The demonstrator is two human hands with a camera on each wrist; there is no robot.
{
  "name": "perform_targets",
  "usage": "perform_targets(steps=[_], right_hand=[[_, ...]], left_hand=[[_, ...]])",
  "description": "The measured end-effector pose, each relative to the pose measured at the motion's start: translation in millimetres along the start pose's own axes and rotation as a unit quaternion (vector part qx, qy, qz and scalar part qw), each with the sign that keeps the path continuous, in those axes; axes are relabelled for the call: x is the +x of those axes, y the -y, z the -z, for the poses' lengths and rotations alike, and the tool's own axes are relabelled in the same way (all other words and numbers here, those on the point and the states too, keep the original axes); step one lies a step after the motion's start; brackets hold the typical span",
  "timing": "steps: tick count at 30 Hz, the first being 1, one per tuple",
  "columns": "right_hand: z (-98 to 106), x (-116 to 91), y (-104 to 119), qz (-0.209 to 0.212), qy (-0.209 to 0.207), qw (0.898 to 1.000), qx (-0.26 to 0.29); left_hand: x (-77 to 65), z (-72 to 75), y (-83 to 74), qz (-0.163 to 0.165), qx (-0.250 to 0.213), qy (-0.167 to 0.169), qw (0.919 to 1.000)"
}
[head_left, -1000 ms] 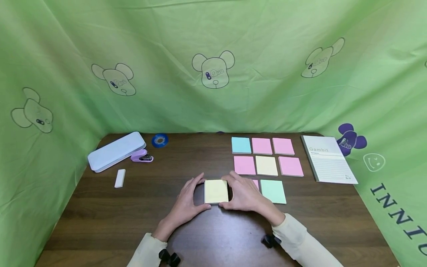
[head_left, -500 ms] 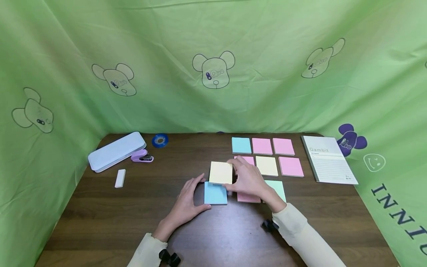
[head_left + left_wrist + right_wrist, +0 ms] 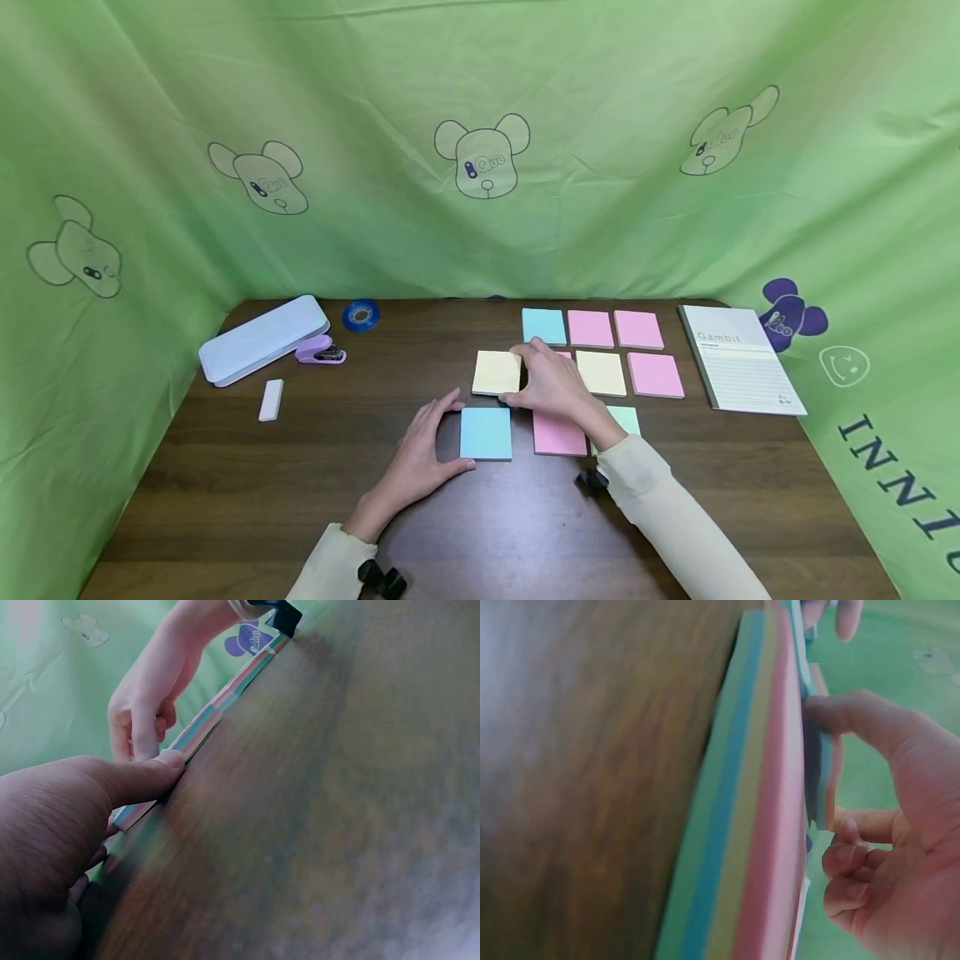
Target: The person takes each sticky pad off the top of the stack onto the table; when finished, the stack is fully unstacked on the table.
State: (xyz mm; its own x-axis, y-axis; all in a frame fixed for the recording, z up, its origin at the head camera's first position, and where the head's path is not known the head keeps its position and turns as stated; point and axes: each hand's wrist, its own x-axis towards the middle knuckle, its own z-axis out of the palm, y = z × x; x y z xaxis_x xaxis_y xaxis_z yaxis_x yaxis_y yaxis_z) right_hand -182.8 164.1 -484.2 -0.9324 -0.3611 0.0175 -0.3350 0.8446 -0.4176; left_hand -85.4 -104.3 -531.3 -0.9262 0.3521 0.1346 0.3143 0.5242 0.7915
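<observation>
My left hand (image 3: 420, 446) holds the left side of a blue-topped sticky note pad (image 3: 486, 433), its thumb at the near corner and fingers at the far corner. In the left wrist view, the thumb (image 3: 169, 761) touches a striped pad edge. My right hand (image 3: 555, 383) pinches a yellow-topped sticky note pad (image 3: 495, 372) by its right side, just beyond the blue one. The right wrist view shows thumb and finger on that pad's coloured edge (image 3: 827, 780). Whether it touches the table is unclear. A pink pad (image 3: 558, 435) lies below the right wrist; another pink one is mostly hidden behind the hand.
More pads stand in rows at right, including a blue one (image 3: 543, 326), a yellow one (image 3: 600, 372) and a partly covered green one (image 3: 624, 419). A notepad (image 3: 742, 358) lies far right. At left are a case (image 3: 262, 340), purple stapler (image 3: 318, 350), blue tape (image 3: 361, 315) and white eraser (image 3: 271, 401).
The right hand has lifted the yellow pad off the blue pad and carried it to the far side, uncovering the blue top. The left hand has stayed in place.
</observation>
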Motion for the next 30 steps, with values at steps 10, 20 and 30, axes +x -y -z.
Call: perform_targets(steps=[10,20,30], right_hand=[[-6,1,-5,0.024,0.025,0.999,0.031],[8,-15,1,0.006,-0.008,0.997,0.076],[5,-53,-3,0.005,-0.064,0.993,0.103]], left_hand=[[-2.9,1.3,3.0,-0.018,0.01,-0.008,0.9998],[-2.9,-1.0,-0.1,0.004,0.02,-0.014,0.9997],[-2.0,-3.2,-2.5,0.01,0.029,-0.023,0.9993]])
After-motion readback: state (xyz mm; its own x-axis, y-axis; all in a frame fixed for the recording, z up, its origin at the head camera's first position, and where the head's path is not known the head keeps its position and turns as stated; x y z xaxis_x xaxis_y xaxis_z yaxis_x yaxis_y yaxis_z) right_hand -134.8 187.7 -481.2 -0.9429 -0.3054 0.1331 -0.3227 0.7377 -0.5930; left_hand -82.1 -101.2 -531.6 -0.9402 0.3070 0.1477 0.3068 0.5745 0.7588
